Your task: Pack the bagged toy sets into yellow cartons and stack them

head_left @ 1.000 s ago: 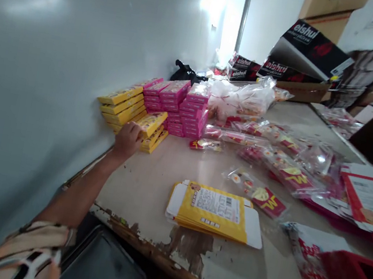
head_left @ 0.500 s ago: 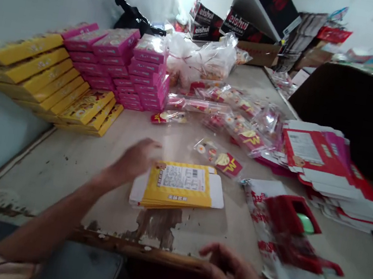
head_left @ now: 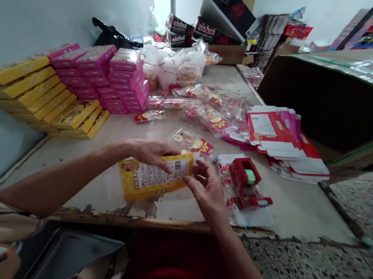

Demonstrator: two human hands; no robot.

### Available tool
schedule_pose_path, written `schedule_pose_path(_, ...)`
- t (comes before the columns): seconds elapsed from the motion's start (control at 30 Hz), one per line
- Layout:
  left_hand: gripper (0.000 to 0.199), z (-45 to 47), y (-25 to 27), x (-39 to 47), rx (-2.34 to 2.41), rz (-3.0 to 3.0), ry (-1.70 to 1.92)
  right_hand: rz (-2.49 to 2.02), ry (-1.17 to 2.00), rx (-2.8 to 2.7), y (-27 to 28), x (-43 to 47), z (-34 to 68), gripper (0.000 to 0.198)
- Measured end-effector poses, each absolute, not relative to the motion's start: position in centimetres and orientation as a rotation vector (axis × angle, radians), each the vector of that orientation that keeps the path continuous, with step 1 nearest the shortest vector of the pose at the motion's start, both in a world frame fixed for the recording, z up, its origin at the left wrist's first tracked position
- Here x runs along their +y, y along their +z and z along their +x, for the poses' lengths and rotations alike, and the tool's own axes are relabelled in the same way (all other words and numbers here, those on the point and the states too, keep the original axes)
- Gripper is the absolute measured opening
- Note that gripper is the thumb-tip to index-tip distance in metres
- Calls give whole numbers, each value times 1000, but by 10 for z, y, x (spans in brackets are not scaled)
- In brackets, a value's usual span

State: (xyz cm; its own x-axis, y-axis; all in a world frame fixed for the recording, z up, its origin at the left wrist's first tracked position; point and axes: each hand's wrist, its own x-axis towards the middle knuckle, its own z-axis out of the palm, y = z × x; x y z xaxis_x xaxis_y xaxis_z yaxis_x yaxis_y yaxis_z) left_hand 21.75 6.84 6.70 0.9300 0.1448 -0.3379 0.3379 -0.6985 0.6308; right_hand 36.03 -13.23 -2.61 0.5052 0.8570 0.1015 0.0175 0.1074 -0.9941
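My left hand (head_left: 151,152) lies over the far edge of a yellow cardboard box (head_left: 150,180), thumb across its printed label. The box is tilted at the table's front edge; whether it is a single box or more beneath cannot be told. At the box's right end, my right hand (head_left: 209,192) pinches near the white flap with thumb and fingers. Just to the right stands a red tape dispenser (head_left: 246,173) with a green roll core, on a white and red plastic bag (head_left: 254,219). Behind the box lies a clear packet (head_left: 191,141) with a red and yellow print.
Yellow boxes (head_left: 32,90) and pink boxes (head_left: 124,80) are stacked at the left. Clear packets (head_left: 211,119) lie mid-table. Flattened red cartons (head_left: 274,133) are piled at the right, before a large open carton (head_left: 324,94). Black cartons (head_left: 227,9) stand at the back.
Both hands have come to the yellow box and taken hold of it; before, they were apart from it. The box is now tilted up and turned. The camera view has shifted right.
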Motion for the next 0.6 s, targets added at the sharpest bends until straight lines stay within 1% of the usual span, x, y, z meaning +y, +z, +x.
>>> schedule_pose_path(0.07,34,220,65,44,243,2322,-272,-1399,566,-838,-34,-142,351,64)
schedule_pose_path(0.1,30,221,60,33,243,2364,-218,-1428,486,-802,-41,-148,346,60)
schedule_pose_path(0.17,30,222,48,13,233,2471,-169,-1465,395,-781,-56,-161,336,43)
schedule_pose_path(0.23,32,221,39,-1,192,2575,-214,-1480,404,-858,-66,-174,335,31)
schedule_pose_path(0.3,32,218,35,-10,187,2647,-273,-1445,614,-938,-66,-181,343,31)
schedule_pose_path(0.4,39,210,35,-19,234,2695,-366,-1256,1211,-1002,-54,-178,364,44)
schedule_pose_path(0.43,43,207,35,-22,238,2703,-383,-1176,1361,-1025,-50,-174,370,48)
schedule_pose_path(0.47,47,203,35,-24,233,2715,-388,-1121,1432,-1058,-48,-170,374,51)
schedule_pose_path(0.5,50,200,33,-27,225,2735,-377,-1100,1433,-1093,-47,-166,376,51)
schedule_pose_path(0.6,55,194,20,-36,298,2836,-263,-1179,1245,-1136,-58,-159,370,41)
